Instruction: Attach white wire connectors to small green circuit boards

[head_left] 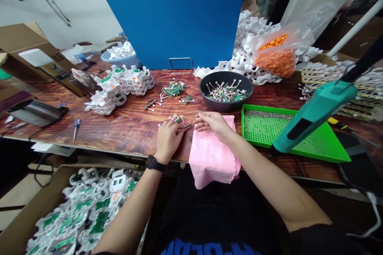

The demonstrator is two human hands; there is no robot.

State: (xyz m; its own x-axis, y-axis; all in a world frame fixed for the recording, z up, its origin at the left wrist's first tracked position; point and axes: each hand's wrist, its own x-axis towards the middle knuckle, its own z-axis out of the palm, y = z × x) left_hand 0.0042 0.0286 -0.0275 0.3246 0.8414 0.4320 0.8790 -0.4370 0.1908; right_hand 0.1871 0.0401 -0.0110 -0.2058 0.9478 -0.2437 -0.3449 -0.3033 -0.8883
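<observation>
My left hand [168, 137], with a dark watch on its wrist, is closed near the table's front edge. A small circuit board [187, 126] sticks out between its thumb and fingers. Just beyond the knuckles lies another wired circuit board [176, 119]. My right hand [214, 124] hovers above a folded pink cloth [209, 153], its fingers apart and slightly bent, with nothing visible in them. Farther back on the table is a small pile of wired circuit boards [173, 89]. A dark round bowl [226, 106] behind my right hand holds many more of them.
To the right, a green perforated tray [329, 149] holds small metal parts, with a teal electric screwdriver [317, 111] hanging over it. Stacked white housings [131, 81] stand left, near a small screwdriver [76, 128]. A box of housings [89, 203] is below left. Orange parts fill a bag [275, 61].
</observation>
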